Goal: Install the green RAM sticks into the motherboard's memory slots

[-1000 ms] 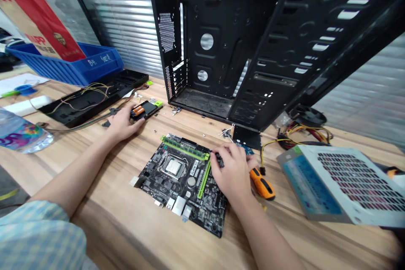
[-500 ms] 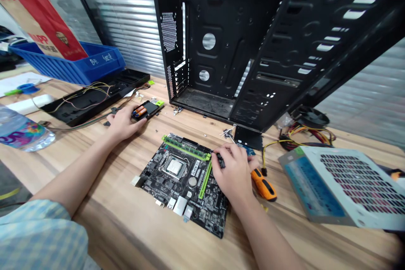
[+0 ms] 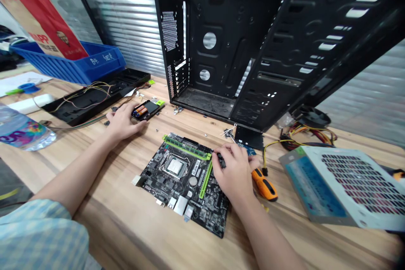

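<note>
On the bench [image 3: 133, 236], the motherboard [image 3: 186, 185] lies flat, ports toward the person, right hand's fingers [image 3: 223, 152] curled onto its edge.

One left hand [image 3: 123, 123], one right hand [image 3: 232, 174], one motherboard [image 3: 186, 192], one screwdriver [image 3: 264, 184]

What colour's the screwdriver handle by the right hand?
The plastic screwdriver handle is orange and black; clearest in the head view.

The right hand [image 3: 236, 173] is on the motherboard [image 3: 183, 185], at its right edge. A screwdriver [image 3: 264, 184] lies just right of that hand, a power supply [image 3: 344, 187] further right. The left hand [image 3: 123, 123] is touching a small device [image 3: 147, 110]. A bottle [image 3: 22, 128] lies well left of it, a bin [image 3: 69, 63] behind-left. The case [image 3: 221, 50] stands behind both hands.
</note>
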Demonstrator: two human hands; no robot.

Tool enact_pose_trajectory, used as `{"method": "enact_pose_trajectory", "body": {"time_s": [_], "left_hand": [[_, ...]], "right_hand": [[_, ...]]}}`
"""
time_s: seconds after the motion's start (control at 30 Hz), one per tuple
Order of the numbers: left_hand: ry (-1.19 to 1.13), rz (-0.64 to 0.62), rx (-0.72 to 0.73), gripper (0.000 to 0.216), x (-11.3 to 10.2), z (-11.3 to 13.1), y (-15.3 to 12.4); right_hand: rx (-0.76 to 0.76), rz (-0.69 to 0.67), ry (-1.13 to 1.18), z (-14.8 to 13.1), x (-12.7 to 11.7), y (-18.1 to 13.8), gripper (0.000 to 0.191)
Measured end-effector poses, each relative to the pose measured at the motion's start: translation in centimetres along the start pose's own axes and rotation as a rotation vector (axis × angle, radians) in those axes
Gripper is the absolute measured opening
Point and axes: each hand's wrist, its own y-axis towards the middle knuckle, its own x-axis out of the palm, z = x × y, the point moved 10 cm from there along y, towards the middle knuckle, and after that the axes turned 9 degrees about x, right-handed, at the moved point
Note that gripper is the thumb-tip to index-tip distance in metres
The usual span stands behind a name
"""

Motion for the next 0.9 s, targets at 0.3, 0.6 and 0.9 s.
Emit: {"method": "enact_pose_trajectory", "body": {"time_s": [0.3, 0.6, 0.9], "left_hand": [[0.039, -0.010, -0.005, 0.079, 0.4, -0.3, -0.1], [0.035, -0.014, -0.015, 0.082, 0.4, -0.6, -0.1], [0.010, -0.052, -0.031, 0.092, -1.3, 0.1, -0.4]], "right_hand": [[0.003, 0.005, 0.015, 0.0, -0.1, 0.0, 0.014], [-0.010, 0.006, -0.012, -0.1, 0.0, -0.1, 0.014], [-0.002, -0.004, 0.012, -0.1, -0.1, 0.0, 0.013]]}}
